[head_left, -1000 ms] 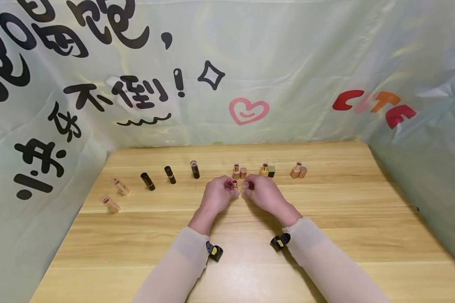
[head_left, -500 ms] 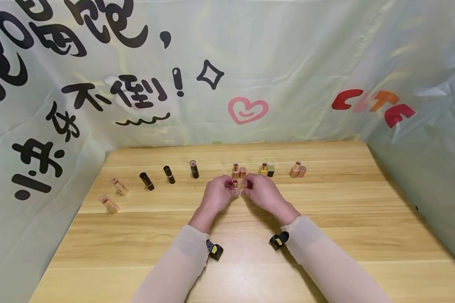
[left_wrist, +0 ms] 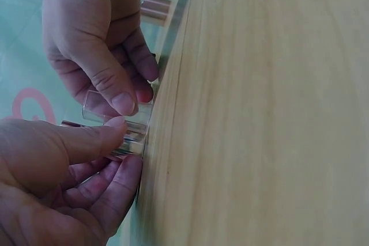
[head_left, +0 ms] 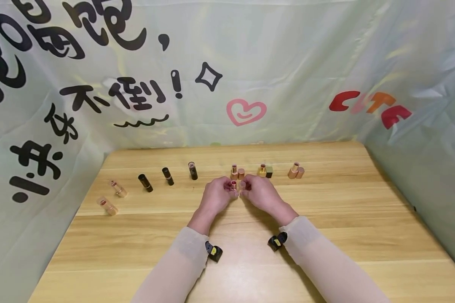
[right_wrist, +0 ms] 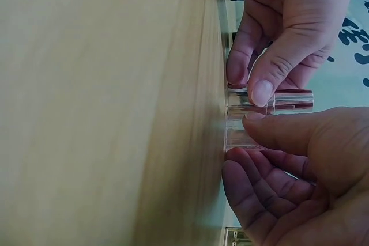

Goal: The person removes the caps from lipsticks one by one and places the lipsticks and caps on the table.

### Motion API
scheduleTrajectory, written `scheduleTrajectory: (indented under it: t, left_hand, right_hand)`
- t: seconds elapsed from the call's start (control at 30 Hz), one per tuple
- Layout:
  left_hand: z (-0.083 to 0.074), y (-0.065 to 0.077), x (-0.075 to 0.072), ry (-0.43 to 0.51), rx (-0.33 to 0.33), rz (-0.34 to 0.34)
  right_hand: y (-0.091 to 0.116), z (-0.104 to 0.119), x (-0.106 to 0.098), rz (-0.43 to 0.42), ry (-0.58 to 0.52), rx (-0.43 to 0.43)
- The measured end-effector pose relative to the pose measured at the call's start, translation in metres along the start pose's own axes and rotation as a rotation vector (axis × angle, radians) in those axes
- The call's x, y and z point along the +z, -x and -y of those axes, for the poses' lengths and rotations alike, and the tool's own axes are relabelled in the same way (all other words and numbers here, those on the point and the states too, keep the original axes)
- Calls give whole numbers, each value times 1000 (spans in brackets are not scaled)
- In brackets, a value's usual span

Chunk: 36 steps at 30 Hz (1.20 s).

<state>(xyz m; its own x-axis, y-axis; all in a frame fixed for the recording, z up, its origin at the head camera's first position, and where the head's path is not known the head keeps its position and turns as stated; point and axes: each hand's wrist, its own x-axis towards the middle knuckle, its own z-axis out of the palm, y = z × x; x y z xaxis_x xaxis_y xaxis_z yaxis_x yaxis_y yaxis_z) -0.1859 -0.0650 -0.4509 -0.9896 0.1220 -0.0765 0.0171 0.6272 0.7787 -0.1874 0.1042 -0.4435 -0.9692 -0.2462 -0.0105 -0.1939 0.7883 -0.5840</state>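
Observation:
Near the middle of the table, in the head view, my left hand [head_left: 217, 194] pinches an uncapped lipstick [head_left: 233, 186] with a dark red bullet and a shiny metallic base. It stands upright, its base down at the tabletop. Close on its right, my right hand [head_left: 263, 194] holds a clear cap [right_wrist: 237, 133] between thumb and fingers, also down at table level. The right wrist view shows lipstick base and cap side by side, my left thumb on the metal base [right_wrist: 239, 102]. From the left wrist view the transparent cap [left_wrist: 91, 105] sits partly behind my right thumb.
Behind the hands stand a rose-gold lipstick [head_left: 234, 172] with its cap [head_left: 241, 174], a gold one [head_left: 262, 171] with a dark square cap [head_left: 269, 172], and another rose-gold one [head_left: 293, 171]. To the left are several black tubes [head_left: 145, 183] and two clear-capped lipsticks [head_left: 118, 189].
The head view has shifted slightly. Both hands keep the same hold on the lipstick and the clear cap, with no clear movement.

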Motion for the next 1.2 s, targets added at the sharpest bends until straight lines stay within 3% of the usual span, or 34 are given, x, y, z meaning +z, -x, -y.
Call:
scheduleTrajectory:
  t: [0.2,0.9,1.2]
  left_hand:
    - [1,1,0,17,-24,13]
    - [3,0,-1,15,-14,18]
    - [1,9,-8,-6,-40,15]
  right_hand:
    - [0,0,1,18,11,10]
    - [-5,-1,3,33,17,8]
    - [0,-2,-2,57,-13,13]
